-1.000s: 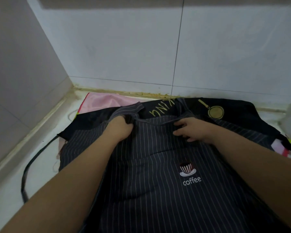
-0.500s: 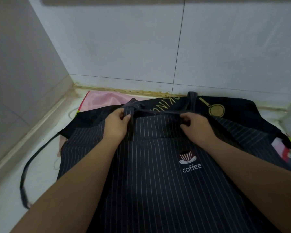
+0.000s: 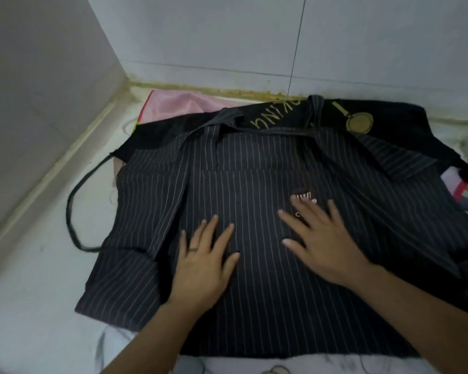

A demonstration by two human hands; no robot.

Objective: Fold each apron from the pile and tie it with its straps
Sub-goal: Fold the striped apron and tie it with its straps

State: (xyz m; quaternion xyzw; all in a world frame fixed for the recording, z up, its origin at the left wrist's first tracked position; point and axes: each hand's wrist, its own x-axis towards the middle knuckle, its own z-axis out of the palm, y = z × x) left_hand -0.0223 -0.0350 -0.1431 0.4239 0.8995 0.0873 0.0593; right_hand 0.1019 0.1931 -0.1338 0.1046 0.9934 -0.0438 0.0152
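Striped apron (image 3: 254, 171) spread flat atop the pile (image 3: 403, 122), left hand (image 3: 203, 263) and right hand (image 3: 322, 244) pressing it with fingers splayed, gripping nothing; the cloth appears light, limp and slippery, best pinched at the hems, with the strap (image 3: 68, 214) trailing at 9 o'clock.

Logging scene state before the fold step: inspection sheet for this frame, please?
Surface: white surface, grey marks near the front edge.
Job's things: striped apron spread flat on top of the pile; black apron with gold print beneath it.
Clutter: pink cloth behind the pile at left; colourful items at the right edge, unclear.
Hands: left hand and right hand both flat on the striped apron, fingers spread, gripping nothing.
Cables: nothing seen; one black strap loops on the surface at left.
Surroundings: tiled walls meeting in a corner.
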